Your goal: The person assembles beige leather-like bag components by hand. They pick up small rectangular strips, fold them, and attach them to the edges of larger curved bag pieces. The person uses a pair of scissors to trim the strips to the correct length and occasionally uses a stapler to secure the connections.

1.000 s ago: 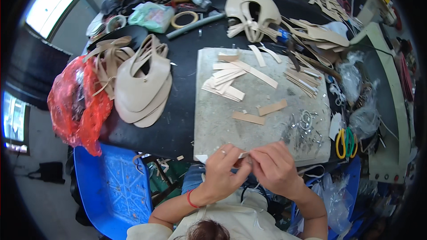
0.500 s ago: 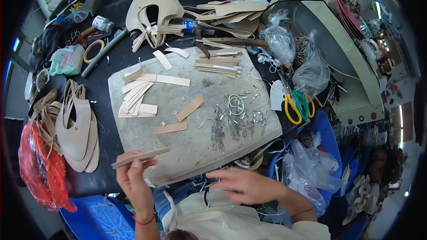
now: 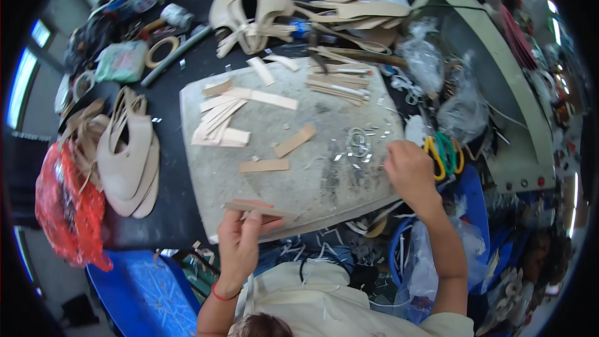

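Note:
My left hand [image 3: 242, 237] pinches a beige leather strip [image 3: 262, 210] between thumb and fingers, just above the front edge of the pale stone slab [image 3: 299, 193]. At the slab's right edge is my right hand [image 3: 412, 171], curled and smeared by motion, its fingertips mostly hidden. Beside it on the slab lie small shiny metal pieces [image 3: 376, 139] and pale rings [image 3: 357, 141]. Two loose tan strips, one a flat strip [image 3: 264, 165] and one a slanted strip [image 3: 295, 141], rest mid-slab. A fanned pile of pale strips [image 3: 219, 122] lies to the left.
Scissors with yellow and green handles [image 3: 442, 155] lie right of the slab. Stacked leather pieces [image 3: 128, 156] and a red plastic bag [image 3: 72, 212] are at left. A curved beige leather piece [image 3: 249, 3], a hammer [image 3: 314, 43] and a bundle of strips [image 3: 340, 84] lie at the back.
My right hand has swung from in front of my body out to the slab's right edge. My left hand keeps hold of the leather strip. The whole view has shifted.

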Available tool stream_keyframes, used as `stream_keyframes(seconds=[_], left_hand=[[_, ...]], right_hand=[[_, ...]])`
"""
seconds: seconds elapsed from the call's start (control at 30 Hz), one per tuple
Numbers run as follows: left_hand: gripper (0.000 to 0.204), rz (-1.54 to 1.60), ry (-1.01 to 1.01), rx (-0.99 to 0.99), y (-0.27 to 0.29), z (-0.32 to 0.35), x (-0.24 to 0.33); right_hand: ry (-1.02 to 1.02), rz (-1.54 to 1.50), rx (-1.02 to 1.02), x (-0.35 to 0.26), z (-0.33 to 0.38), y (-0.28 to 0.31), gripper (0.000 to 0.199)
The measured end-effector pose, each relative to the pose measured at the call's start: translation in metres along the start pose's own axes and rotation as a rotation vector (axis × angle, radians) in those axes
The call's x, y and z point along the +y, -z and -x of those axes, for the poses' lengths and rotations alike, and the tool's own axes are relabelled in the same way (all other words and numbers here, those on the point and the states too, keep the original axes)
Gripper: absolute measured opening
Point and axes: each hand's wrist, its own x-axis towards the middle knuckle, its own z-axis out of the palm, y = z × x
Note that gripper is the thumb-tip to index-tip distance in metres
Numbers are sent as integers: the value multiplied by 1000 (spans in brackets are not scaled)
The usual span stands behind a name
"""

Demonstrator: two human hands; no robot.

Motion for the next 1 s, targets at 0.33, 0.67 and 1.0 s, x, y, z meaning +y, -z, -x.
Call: stream_keyframes(seconds=[0.33, 0.67, 1.0], left_hand=[[18, 121, 99, -60, 11, -5, -1], [18, 152, 53, -60, 18, -5, -6], [17, 190, 96, -32, 29, -5, 6]], right_hand=[[-274, -1335, -519, -130, -1, 5, 16], [-308, -1365, -554, -138, -7, -1, 23], [-310, -898, -547, -120, -6, 6, 31]])
